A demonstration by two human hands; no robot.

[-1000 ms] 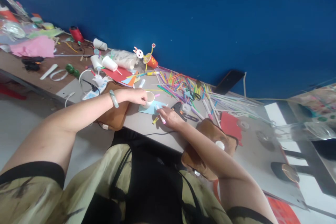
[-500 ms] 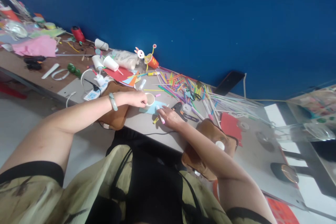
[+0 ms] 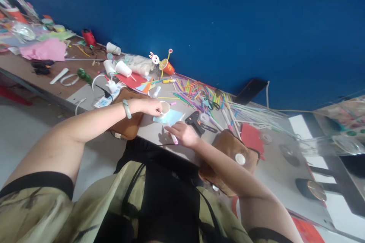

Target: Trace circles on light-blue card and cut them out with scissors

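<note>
Deep blue wall (image 3: 216, 26) rose behind a pale grey table (image 3: 148, 131), where loose, multicoloured straws (image 3: 194, 97) lay beyond the working spot, which seemed to leave it reachable. On a light-blue paper sheet (image 3: 174, 115) stood a round white paper cup (image 3: 165, 108). The left hand (image 3: 154, 107) was closed on its rim, probably to steady it. Apart from it, the right hand (image 3: 184, 133) pinched a white-and-pink marker (image 3: 173, 136) in curled fingers, angled as if for control; whether its tip touched the sheet was unclear.
</note>
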